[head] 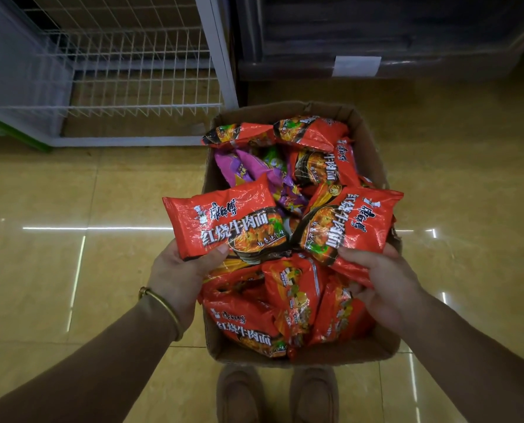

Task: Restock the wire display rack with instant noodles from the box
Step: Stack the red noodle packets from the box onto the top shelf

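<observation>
A brown cardboard box (pixel 373 154) stands on the floor below me, full of several red instant noodle packets and a few purple packets (pixel 248 167). My left hand (pixel 178 276) grips one red noodle packet (pixel 224 221) by its lower edge, lifted above the box. My right hand (pixel 386 279) holds a second red packet (pixel 349 224) by its lower end, also above the box. The white wire display rack (pixel 126 65) stands at the upper left; its lower wire baskets hold nothing that I can see.
Glossy tan floor tiles (pixel 71 193) surround the box. A dark cabinet or stacked bins with a white label (pixel 357 66) sits at the upper right. My two shoes (pixel 279 395) stand just behind the box. A green-edged base (pixel 19 138) lies far left.
</observation>
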Motion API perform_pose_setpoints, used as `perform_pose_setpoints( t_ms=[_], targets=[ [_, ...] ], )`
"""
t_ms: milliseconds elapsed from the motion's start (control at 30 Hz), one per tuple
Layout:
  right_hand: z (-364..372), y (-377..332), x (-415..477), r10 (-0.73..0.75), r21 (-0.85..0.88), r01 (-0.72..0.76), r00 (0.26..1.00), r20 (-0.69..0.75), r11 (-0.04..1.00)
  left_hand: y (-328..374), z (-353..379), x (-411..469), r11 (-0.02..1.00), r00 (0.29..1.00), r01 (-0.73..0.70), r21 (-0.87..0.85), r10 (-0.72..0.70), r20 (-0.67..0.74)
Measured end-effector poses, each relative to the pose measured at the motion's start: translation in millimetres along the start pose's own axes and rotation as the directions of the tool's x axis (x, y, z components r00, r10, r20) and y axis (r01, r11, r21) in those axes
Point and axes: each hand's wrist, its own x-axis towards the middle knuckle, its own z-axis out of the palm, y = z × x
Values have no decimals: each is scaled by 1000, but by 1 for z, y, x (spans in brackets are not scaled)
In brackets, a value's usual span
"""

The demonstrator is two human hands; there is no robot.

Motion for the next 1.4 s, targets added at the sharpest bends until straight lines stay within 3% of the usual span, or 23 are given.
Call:
perform_pose_setpoints(
  t_ms=[167, 367, 533, 633, 833, 1000, 1200, 1400],
  targets=[
    [-5, -8, 0, -41, 95, 38, 999, 33, 995, 0, 2, -2, 1000, 1000, 6, -21, -6, 9],
    [-16, -38, -6, -202, 10, 202, 977, 62, 979, 10, 1, -6, 999, 999, 32, -27, -31, 40],
    [-28, -68, -2, -90, 184, 63, 985, 145, 981, 16, 1, -5, 1000, 999, 25, 8, -26, 33],
    [-26, -72, 9, -41, 125, 21, 987, 156, 992, 15, 3, -3, 1000, 1000, 23, 11, -23, 20],
    [6, -56, 19, -82, 23, 80, 994, 78, 996, 10, 6, 1, 999, 999, 36, 22, -36, 19],
    [4, -27, 25, -69, -363, 97, 993, 92, 927, 9, 7, 7, 998, 999, 44, 43, -45, 23],
    [-3, -15, 37, -105, -307, 111, 994, 38, 945, 8, 9, 7, 997, 997, 48, 55, -52, 65],
    [-14, -35, 14, -99, -144, 109, 992, 77, 984, 25, 9, 4, 996, 993, 69, 65, -74, 92]
  ],
)
